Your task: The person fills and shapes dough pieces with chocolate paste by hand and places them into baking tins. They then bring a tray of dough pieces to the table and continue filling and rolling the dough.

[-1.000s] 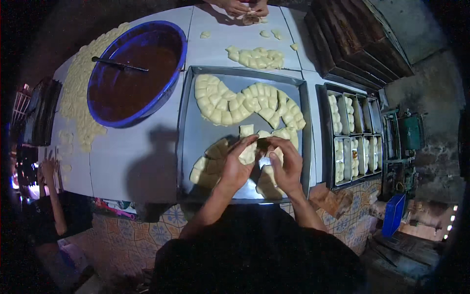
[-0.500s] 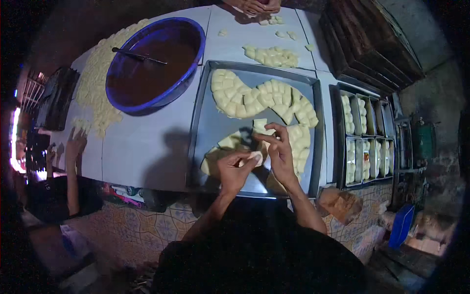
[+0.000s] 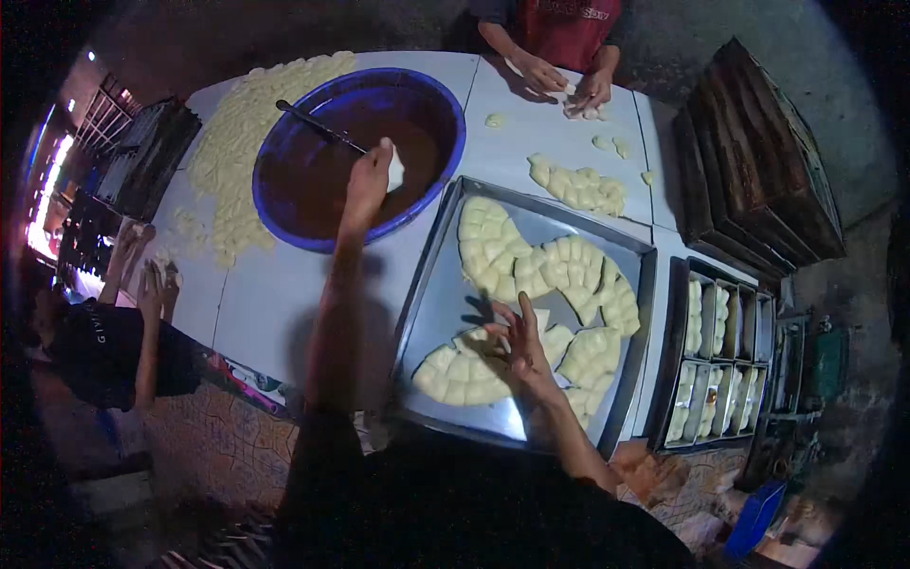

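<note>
My left hand (image 3: pixel 368 182) is stretched over a blue basin (image 3: pixel 445 185) of brown filling (image 3: pixel 313 180). Its fingers are closed on a flat, pale piece of dough (image 3: pixel 396 172). The end of a thin, dark-handled spatula (image 3: pixel 318 123), which lies across the basin, comes close to this hand. My right hand (image 3: pixel 521 356) hovers with spread fingers over a metal tray (image 3: pixel 431 313). Below and around it lie pale dough pieces (image 3: pixel 460 375), pressed together in curved rows. An upper row of dough pieces (image 3: pixel 540 266) bends across the tray. No object shows in the right hand.
Loose dough pieces (image 3: pixel 237 142) cover the table's left side. A strip of dough (image 3: pixel 578 188) lies beyond the tray. Opposite, a person in red (image 3: pixel 569 38) handles dough; another person's hands (image 3: pixel 142 275) are at left. Filled loaf tins (image 3: pixel 716 356) and dark stacked trays (image 3: pixel 758 156) stand at right.
My left hand has moved from above the tray, up and left over the basin, carrying the dough. My right hand has stayed over the tray, its fingers spreading. The whole view has shifted.
</note>
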`<state>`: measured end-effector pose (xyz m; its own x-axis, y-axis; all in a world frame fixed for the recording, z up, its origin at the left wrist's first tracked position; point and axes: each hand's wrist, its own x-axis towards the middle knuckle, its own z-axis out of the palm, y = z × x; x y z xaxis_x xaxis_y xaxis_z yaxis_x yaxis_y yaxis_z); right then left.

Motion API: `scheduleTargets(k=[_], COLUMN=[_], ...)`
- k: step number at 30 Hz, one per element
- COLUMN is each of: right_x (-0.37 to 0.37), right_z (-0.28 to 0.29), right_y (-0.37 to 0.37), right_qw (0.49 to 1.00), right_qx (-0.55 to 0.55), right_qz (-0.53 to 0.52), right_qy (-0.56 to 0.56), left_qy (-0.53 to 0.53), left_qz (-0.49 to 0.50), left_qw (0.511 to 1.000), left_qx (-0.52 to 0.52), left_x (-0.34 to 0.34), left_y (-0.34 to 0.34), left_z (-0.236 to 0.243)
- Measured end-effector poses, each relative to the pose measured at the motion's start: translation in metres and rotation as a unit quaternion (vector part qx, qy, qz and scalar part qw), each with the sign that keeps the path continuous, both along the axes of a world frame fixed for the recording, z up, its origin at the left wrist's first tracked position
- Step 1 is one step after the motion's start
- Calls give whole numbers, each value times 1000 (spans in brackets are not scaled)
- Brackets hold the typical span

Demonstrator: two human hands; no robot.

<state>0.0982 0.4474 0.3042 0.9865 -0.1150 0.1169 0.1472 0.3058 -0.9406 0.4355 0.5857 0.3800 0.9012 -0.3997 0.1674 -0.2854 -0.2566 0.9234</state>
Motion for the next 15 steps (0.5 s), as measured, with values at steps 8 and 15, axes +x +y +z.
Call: scheduleTargets(k=[8,15], right_x=[6,30], right_z=[-22,-19], right_y=[-5,8], right_qw=[997,904], right_qx=[37,413], right_qz=[-62,-45], right_qy=[42,98], left_qy=[235,467], left_qz=[-58,-214], left_qw=[952,810], left_qx=[190,-284], left_x=[5,-178], left_y=[-10,-10], left_z=[-11,-9])
